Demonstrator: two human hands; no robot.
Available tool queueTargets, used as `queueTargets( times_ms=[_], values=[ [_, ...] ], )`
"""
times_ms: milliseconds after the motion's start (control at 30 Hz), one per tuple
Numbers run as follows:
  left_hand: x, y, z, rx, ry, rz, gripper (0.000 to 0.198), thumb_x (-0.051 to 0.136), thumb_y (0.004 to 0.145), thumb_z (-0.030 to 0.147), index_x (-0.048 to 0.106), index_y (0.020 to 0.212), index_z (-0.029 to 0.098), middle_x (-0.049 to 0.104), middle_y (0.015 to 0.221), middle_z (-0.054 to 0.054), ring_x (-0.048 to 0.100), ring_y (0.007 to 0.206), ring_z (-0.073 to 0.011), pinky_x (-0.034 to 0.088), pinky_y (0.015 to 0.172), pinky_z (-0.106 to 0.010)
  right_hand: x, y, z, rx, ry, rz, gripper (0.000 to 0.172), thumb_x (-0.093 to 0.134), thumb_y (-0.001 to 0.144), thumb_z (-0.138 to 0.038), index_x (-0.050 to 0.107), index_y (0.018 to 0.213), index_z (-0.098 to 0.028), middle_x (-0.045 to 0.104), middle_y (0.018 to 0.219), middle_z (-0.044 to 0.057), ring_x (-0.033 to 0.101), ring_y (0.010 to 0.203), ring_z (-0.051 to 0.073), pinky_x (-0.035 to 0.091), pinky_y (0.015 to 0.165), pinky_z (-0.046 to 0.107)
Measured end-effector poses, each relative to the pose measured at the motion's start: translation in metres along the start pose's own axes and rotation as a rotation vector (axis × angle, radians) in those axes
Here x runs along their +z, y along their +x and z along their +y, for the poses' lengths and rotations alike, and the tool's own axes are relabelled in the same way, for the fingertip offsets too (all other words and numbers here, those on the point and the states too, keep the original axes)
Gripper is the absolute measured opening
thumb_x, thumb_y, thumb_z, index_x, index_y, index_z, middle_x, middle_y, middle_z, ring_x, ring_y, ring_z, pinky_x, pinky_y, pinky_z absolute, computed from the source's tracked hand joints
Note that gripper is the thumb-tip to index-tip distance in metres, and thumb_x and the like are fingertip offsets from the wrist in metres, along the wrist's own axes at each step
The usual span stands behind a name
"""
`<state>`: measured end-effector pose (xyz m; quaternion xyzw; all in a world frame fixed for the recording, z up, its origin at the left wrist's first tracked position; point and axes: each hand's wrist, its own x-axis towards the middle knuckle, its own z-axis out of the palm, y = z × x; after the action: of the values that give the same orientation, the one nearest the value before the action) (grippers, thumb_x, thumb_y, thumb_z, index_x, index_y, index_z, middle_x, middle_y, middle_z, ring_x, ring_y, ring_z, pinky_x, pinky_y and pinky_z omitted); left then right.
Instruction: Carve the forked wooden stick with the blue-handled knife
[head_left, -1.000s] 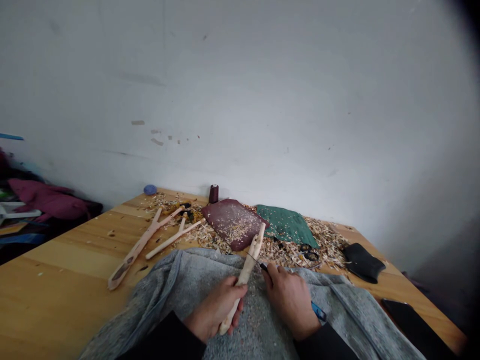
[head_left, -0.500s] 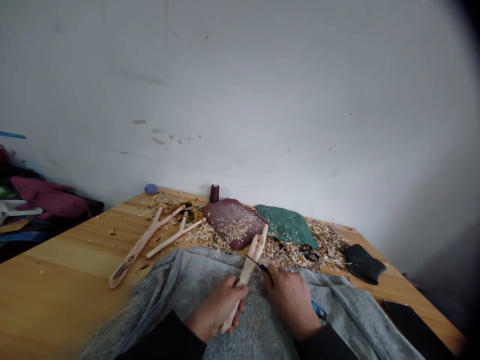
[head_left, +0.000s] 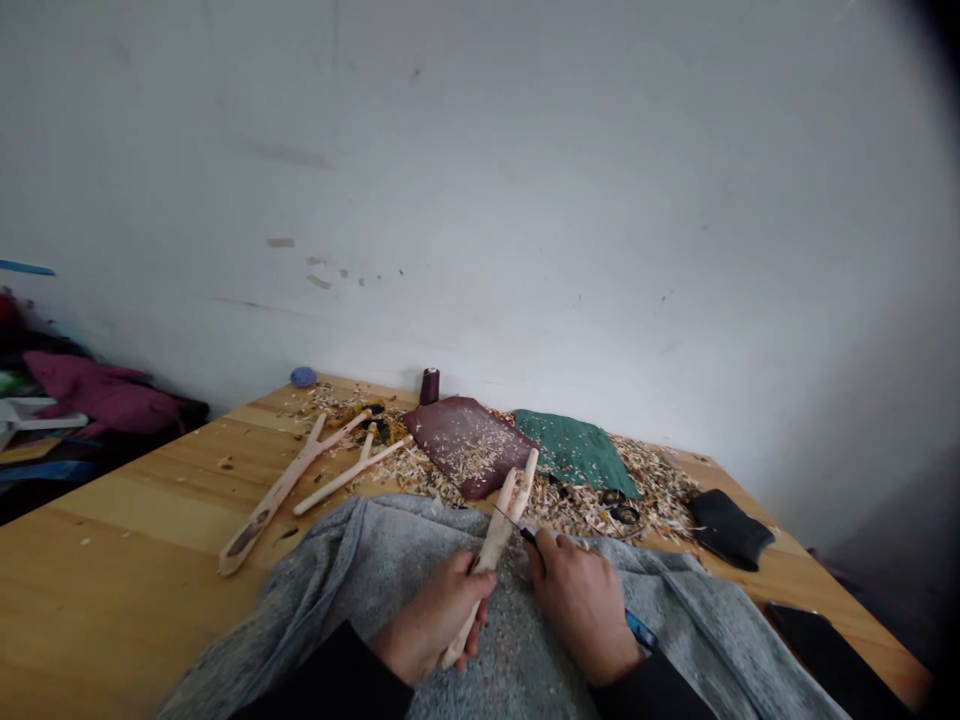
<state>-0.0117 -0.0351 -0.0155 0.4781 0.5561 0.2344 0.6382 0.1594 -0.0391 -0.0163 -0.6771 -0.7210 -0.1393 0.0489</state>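
The left hand (head_left: 436,612) grips the forked stick (head_left: 491,549) low, over the grey cloth (head_left: 397,540), presumably to leave its prongs (head_left: 529,470) clear; the right hand (head_left: 581,602) clasps a knife (head_left: 529,537), blade (head_left: 508,518) near their base.

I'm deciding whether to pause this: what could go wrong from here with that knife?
A slip could cut the left hand: the thin-bladed, dark-necked knife in the right hand crosses the pale, forked wooden stick just beyond those fingers.
The stick might twist under pressure, since only the left hand grips it.
If the blade runs off the wood, it might snag the rumpled grey cloth spread beneath the hands.
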Motion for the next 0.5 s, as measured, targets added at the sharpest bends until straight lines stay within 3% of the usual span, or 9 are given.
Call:
queueTargets(
  times_ms=[267, 500],
  values=[
    [0.0, -0.006, 0.006, -0.012, -0.022, 0.023, 0.01, 0.039, 0.095, 0.021, 0.049, 0.094, 0.022, 0.049, 0.06, 0.009, 0.041, 0.034, -0.0063, 0.028, 0.034, -0.019, -0.002, -0.013, -0.014, -0.185, 0.08, -0.051, 0.018, 0.051, 0.098, -0.023, 0.068, 0.09, -0.024, 0.074, 0.079, 0.003, 0.072, 0.068, 0.02, 0.034, 0.055, 0.027],
    [0.0, -0.004, 0.003, -0.004, -0.02, 0.014, 0.01, 0.048, 0.093, 0.029, 0.045, 0.087, 0.023, 0.051, 0.063, 0.009, 0.041, 0.033, -0.0055, 0.026, 0.035, -0.019, -0.001, 0.0, 0.002, 0.025, 0.028, -0.025, 0.024, 0.045, 0.103, -0.031, 0.067, 0.096, -0.023, 0.075, 0.083, 0.004, 0.072, 0.069, 0.02, 0.031, 0.053, 0.028]
  ],
)
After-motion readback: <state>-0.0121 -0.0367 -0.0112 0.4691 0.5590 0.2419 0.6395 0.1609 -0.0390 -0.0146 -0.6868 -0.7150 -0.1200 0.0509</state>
